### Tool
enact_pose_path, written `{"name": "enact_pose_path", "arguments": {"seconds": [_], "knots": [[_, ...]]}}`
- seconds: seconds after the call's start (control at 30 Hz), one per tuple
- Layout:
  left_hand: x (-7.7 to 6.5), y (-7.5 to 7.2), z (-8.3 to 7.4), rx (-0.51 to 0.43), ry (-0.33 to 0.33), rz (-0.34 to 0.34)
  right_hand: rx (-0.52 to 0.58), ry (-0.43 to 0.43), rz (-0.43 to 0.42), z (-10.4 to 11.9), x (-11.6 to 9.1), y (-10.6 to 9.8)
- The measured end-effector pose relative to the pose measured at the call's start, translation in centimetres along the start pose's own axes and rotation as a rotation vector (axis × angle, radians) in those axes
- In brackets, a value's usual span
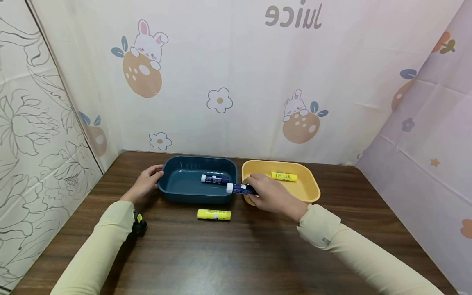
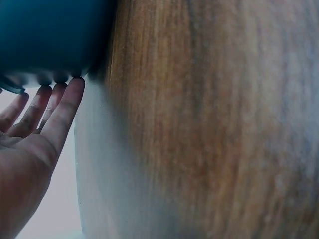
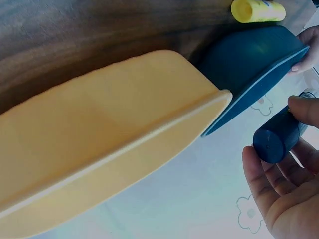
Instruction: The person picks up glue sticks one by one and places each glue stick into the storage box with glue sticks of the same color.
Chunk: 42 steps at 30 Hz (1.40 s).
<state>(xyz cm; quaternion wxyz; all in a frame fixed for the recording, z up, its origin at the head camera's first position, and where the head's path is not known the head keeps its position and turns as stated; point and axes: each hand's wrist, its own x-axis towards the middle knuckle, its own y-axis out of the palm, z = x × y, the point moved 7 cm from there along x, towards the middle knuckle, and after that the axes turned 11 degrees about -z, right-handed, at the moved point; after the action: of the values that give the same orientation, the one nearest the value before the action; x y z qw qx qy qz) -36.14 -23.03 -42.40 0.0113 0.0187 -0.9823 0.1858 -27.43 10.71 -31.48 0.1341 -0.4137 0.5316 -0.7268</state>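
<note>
My right hand [image 1: 274,194] grips a dark blue glue stick [image 1: 239,188] with a white end, between thumb and fingers. It is held sideways over the gap between two trays, its white end overlapping the right rim of the dark teal tray [image 1: 180,182]. Straight fingertips of my left hand [image 1: 147,182] rest against that tray's left end; the left wrist view shows them on its outer wall. Inside the teal tray lies another blue glue stick [image 1: 214,179]. The yellow tray [image 1: 307,184] behind my right hand contains a yellow glue stick [image 1: 284,176].
A second yellow glue stick [image 1: 214,214] lies on the brown wooden table [image 1: 221,254] in front of the teal tray. Both trays stand near the table's back edge, against a patterned curtain [image 1: 221,53]. A black device [image 1: 139,225] sits at my left wrist.
</note>
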Motion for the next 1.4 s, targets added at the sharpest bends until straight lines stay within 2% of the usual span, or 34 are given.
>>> {"name": "enact_pose_path", "arguments": {"seconds": [0.27, 0.7, 0.97, 1.27, 1.4], "knots": [[0.1, 0.0, 0.0, 0.013, -0.008, -0.005, 0.029, 0.048, 0.031, -0.5, 1.3, 0.3], [-0.1, -0.1, -0.1, 0.017, -0.004, -0.005, -0.003, 0.033, 0.036, -0.1, 3.3, 1.1], [-0.1, -0.1, -0.1, 0.018, -0.007, -0.005, -0.008, 0.063, 0.064, 0.1, 4.3, 2.2], [0.2, -0.1, 0.1, 0.001, 0.013, -0.012, -0.027, 0.044, 0.068, 0.4, 5.6, 3.5], [0.2, -0.2, 0.2, 0.004, 0.009, -0.016, -0.027, 0.062, 0.084, 0.2, 6.1, 4.2]]}}
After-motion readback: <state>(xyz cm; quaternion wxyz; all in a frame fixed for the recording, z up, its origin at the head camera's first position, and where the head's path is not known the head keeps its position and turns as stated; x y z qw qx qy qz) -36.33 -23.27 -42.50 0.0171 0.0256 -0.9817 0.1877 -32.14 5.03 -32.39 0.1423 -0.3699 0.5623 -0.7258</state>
